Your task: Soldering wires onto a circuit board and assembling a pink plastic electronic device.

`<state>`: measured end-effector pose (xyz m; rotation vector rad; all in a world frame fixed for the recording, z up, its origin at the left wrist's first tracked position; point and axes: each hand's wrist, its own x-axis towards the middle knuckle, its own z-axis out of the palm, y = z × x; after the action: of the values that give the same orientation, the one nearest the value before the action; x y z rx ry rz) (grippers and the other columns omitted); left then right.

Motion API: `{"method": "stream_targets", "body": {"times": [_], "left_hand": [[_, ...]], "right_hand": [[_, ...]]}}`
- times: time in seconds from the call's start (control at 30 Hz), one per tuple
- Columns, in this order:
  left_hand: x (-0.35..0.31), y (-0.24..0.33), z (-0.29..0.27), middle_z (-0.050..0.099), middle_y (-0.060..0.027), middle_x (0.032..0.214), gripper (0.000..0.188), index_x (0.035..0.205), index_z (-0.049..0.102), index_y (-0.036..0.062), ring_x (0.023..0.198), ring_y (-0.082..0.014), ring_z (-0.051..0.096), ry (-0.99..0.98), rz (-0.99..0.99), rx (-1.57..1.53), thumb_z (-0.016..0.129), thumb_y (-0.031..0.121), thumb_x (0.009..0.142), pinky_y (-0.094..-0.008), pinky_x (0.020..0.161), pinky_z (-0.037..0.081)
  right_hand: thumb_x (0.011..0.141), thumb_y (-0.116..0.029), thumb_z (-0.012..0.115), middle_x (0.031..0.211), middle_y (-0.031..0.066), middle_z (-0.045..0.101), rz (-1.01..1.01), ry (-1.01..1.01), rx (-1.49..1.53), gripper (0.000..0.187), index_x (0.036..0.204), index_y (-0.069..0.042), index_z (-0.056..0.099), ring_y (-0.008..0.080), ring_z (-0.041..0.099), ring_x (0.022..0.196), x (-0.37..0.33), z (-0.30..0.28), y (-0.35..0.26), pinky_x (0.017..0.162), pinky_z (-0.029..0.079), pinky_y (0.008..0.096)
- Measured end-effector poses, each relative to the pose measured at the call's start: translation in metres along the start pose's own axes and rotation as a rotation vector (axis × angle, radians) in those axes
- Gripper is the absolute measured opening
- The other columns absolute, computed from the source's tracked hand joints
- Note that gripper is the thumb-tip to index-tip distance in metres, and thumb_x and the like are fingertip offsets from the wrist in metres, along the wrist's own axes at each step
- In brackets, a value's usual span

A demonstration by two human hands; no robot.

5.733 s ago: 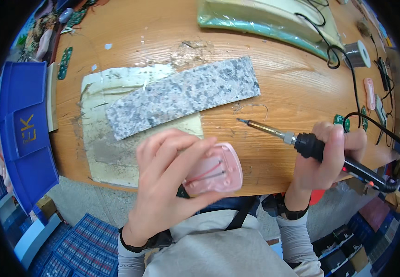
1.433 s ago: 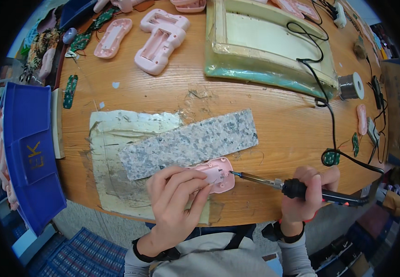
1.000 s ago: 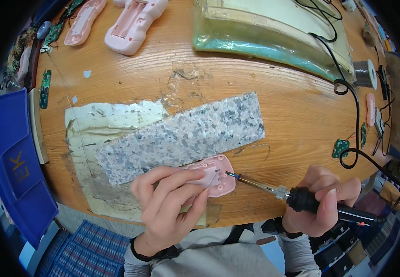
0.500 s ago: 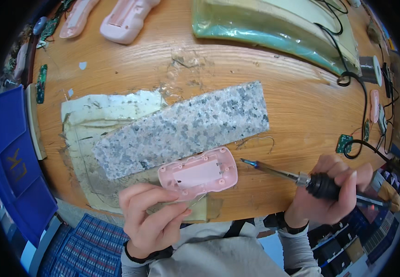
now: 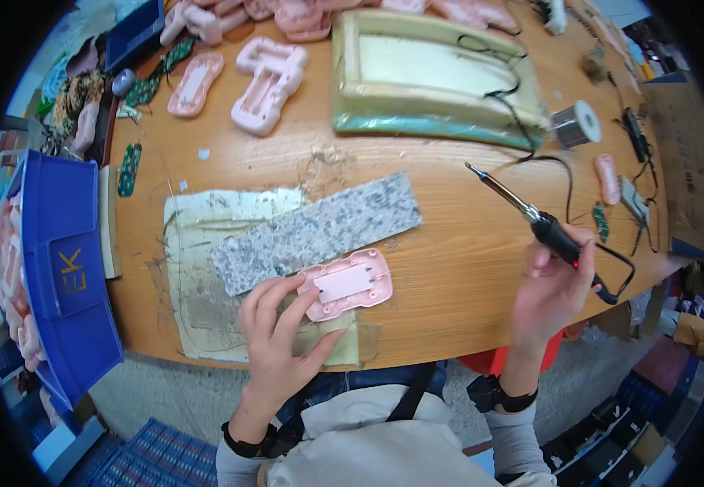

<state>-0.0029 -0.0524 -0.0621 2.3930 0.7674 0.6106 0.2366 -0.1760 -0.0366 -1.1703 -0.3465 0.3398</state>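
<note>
The shell (image 5: 344,284) lies open side up, just beside the slab (image 5: 319,231), partly over the mat (image 5: 202,223) and partly on the table (image 5: 466,316); it looks like thin moulded plastic, so it should be light and stiff, apt to skid on bare wood, with posts and small metal contacts inside that a careless push could harm; the outer rim at either end seems the best hold, well away from the iron (image 5: 553,235).

The left hand (image 5: 280,337) has its fingers loosely curled at the shell's left end, thumb spread apart below; they look to be resting on it rather than pinching, though the contact is hard to make out; the right hand (image 5: 548,284) is wrapped around the iron's handle, tip pointing up and leftward, apart from the shell.

As for containers, the blue bin (image 5: 68,284) at far left holds a heap of pink parts (image 5: 15,284); the cream tray (image 5: 417,101) has black cable (image 5: 505,96) looped across it; a dark blue box (image 5: 137,36) stands behind.
</note>
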Motion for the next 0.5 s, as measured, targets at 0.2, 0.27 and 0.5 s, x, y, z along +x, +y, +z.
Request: {"method": "stream_targets", "body": {"times": [0.2,0.27,0.5], "left_hand": [[0.002,0.006,0.002,0.049,-0.0074,0.113,0.044,0.103,0.055,0.0064,0.102,-0.0277,0.043,-0.034,0.046,0.035,0.072,0.014,0.062,-0.0374,0.084,0.036],[-0.001,0.007,0.004,0.049,-0.0075,0.112,0.042,0.101,0.056,0.0061,0.102,-0.0277,0.043,-0.01,0.061,0.029,0.072,0.014,0.062,-0.0374,0.084,0.036],[-0.001,0.01,-0.002,0.049,-0.0116,0.111,0.034,0.095,0.057,0.005,0.101,-0.0294,0.044,0.012,0.08,-0.02,0.07,0.015,0.066,-0.0386,0.083,0.037]], "right_hand": [[0.089,-0.024,0.035,0.083,0.0141,0.057,-0.057,-0.114,-0.002,0.031,0.105,0.0,0.045,0.0175,0.056,0.075,0.006,0.0,-0.016,0.068,0.046,0.0293],[0.087,-0.015,0.039,0.084,0.0137,0.057,-0.138,-0.122,-0.174,0.025,0.105,0.001,0.047,0.018,0.056,0.076,-0.003,0.007,-0.013,0.07,0.045,0.0291],[0.074,0.006,0.056,0.092,0.0134,0.05,-0.622,-0.487,-0.851,0.028,0.1,-0.005,0.055,0.0234,0.053,0.077,0.007,0.019,0.006,0.066,0.043,0.0276]]}}
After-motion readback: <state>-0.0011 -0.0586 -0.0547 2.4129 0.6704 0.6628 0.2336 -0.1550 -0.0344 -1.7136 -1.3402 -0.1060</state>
